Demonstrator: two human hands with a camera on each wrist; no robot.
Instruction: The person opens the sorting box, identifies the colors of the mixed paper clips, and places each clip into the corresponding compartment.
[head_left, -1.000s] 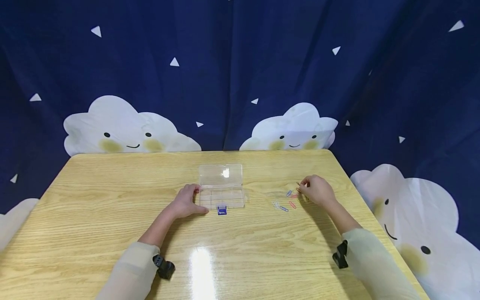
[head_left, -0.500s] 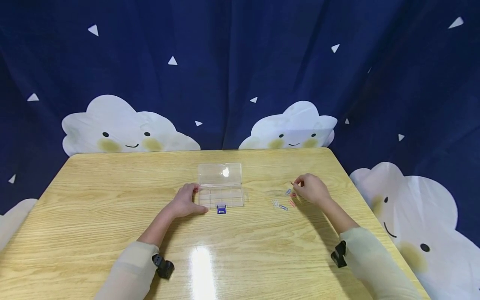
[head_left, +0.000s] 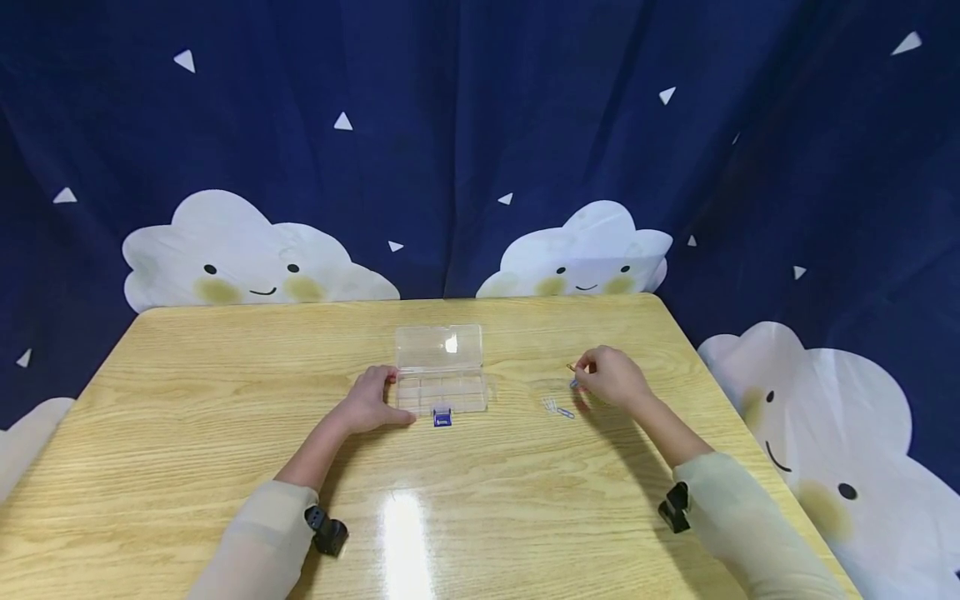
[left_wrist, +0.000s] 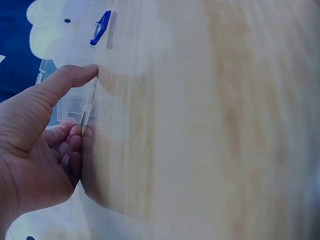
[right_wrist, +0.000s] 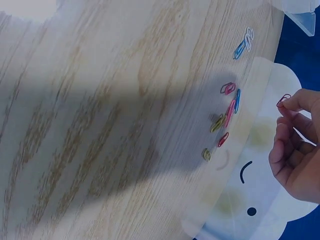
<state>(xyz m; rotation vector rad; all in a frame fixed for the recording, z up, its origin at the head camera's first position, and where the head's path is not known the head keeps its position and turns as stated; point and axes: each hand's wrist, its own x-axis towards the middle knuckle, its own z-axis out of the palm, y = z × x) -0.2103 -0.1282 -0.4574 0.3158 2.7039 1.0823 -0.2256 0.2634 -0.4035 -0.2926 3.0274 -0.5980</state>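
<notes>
Red paper clip (right_wrist: 284, 100): in the right hand (right_wrist: 301, 137), well apart from the clear box (head_left: 465, 393), off to its right and about level with its hinge line in the head view. Grip: thumb and index tips nearly together, a narrow pinch on the clip; other fingers curl in loosely, nothing else seen in them. Tip hold presumably because the wire is thin and small. Free end juts past the fingertips, long axis slanted, pointing left toward the box's side and slightly away from the person; too small to fix the exact tilt.

Loose clips right of the box, on the table (head_left: 540, 500) below that hand: pink clips (right_wrist: 229, 114), gold clips (right_wrist: 217, 122), a blue clip, another red clip (right_wrist: 223, 139), mixed angles, some bunched. White clips (head_left: 549, 406) lie nearer the box, a second blue clip (head_left: 566, 412) just beside them.

Left hand (head_left: 367, 404) grips the box's left end, spread wide, thumb at the near corner, fingers curled along that side; probably steadying it. Box runs lengthwise left to right, lid (head_left: 427, 346) folded back past its far edge, blue tab (head_left: 442, 417) at its near edge. Curtain (head_left: 375, 83) behind.
</notes>
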